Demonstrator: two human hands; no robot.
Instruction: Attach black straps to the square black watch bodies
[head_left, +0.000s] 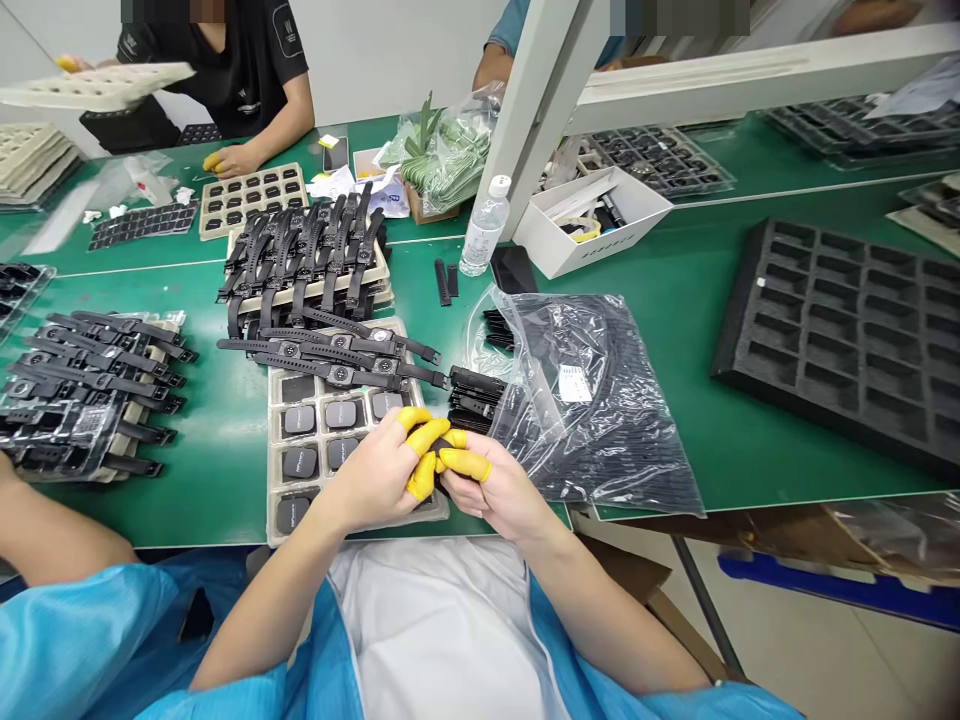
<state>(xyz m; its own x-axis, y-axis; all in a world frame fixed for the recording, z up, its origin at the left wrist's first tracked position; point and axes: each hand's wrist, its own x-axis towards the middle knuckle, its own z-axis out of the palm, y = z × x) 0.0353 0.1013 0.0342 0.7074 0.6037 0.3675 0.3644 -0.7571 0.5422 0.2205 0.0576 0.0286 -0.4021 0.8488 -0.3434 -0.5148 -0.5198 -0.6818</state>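
My left hand [384,465] and my right hand [499,485] meet over the front right part of a beige tray [274,500]. Yellow covers are on several of their fingertips. Pinched between them is a small black piece [441,447], mostly hidden by the fingers. Square dark watch bodies [300,419] sit in the tray's compartments. Across the tray's back lie watches with black straps [341,343]. A stack of loose black straps [474,395] lies just beyond my right hand, beside a clear plastic bag [600,400] full of dark straps.
A water bottle [485,228] and a white box [592,222] stand further back by a white post [541,110]. At right lies a black foam tray [847,330]. More strapped watches [97,370] are at left, near another person's arm [60,525]. Someone across the table holds a tray [105,88].
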